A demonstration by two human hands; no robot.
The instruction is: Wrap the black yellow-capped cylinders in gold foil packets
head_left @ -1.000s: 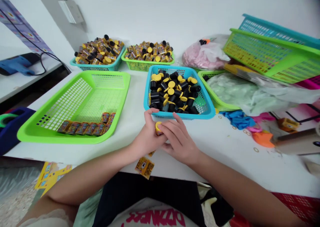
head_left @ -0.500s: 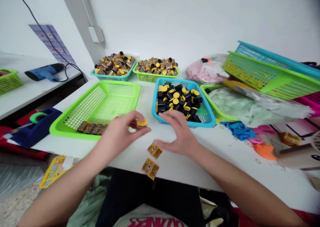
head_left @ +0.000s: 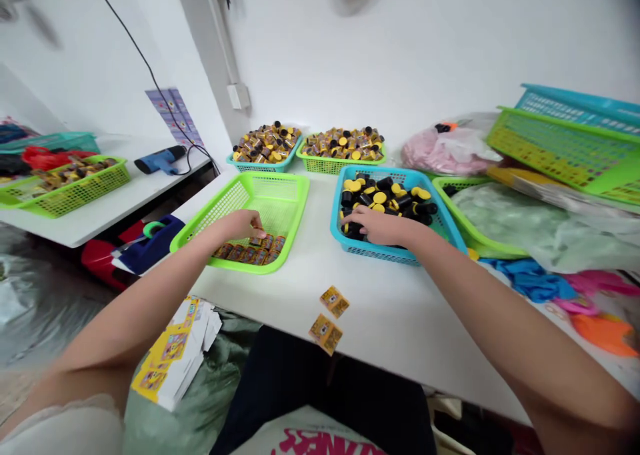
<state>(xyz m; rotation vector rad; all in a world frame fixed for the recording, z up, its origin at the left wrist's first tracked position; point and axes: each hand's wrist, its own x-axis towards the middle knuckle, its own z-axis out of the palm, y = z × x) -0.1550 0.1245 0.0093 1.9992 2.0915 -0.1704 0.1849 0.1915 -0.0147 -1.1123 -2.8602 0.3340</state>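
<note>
My left hand [head_left: 243,225] is inside the green basket [head_left: 300,208], its fingers closed on a wrapped container [head_left: 257,239] above rows of similar ones. My right hand [head_left: 373,225] reaches into the blue basket [head_left: 457,241], fingers spread over black containers with yellow lids [head_left: 384,183]; whether it touches one is unclear. Two flat patterned sleeves, an upper one [head_left: 335,301] and a lower one [head_left: 326,334], lie near the table's front edge.
Behind stand a blue basket [head_left: 265,167] and a green basket [head_left: 325,165] heaped with wrapped containers. Plastic bags [head_left: 495,215] and stacked baskets [head_left: 560,151] crowd the right. A tape dispenser [head_left: 155,245] sits left.
My left hand has moved left from above the table into the green basket with its container. My right hand has gone into the blue basket. The view has turned left.
</note>
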